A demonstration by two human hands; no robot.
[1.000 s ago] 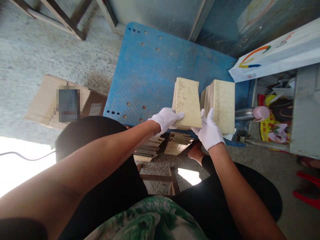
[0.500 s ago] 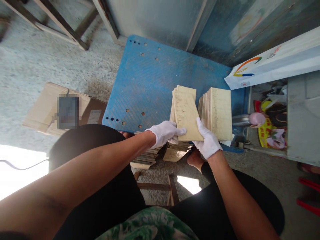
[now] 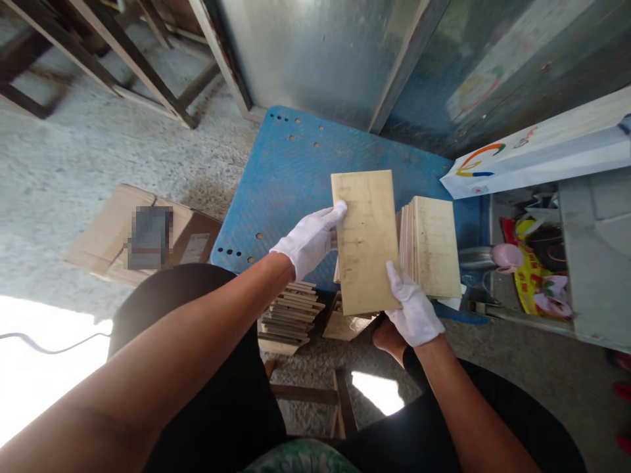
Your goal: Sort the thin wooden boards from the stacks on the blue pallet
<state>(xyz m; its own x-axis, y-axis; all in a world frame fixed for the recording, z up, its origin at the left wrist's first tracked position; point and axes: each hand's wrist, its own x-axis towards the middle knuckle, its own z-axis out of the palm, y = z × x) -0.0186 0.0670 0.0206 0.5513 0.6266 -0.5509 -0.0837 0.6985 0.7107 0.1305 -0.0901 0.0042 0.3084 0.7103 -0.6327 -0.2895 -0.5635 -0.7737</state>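
Note:
A flat, pale yellow rectangular board (image 3: pixel 365 243), perhaps wood, is held up between my two white-gloved hands. My left hand (image 3: pixel 315 236) grips its left edge, thumb on the face and the other fingers behind. My right hand (image 3: pixel 415 307) pinches the lower right corner, thumb on the front. To the right, a stack of similar boards (image 3: pixel 436 246) stands on the blue plastic platform (image 3: pixel 280 177). Behind the held board another stack is mostly hidden, with only a sliver of its edge showing.
Below the platform's near edge sit a pile of boards (image 3: pixel 290 312) and another board (image 3: pixel 348 323). A cardboard box (image 3: pixel 106 226) lies at left. On the right are a white paper bag (image 3: pixel 542 154), a metal flask with a pink lid (image 3: pixel 507 257) and a grey surface (image 3: pixel 599 263). A glass-panelled partition (image 3: pixel 315 59) stands behind.
The board has been lifted off the left stack toward me and straightened upright. My left hand has moved up along its left edge; my right hand stays at the lower right corner.

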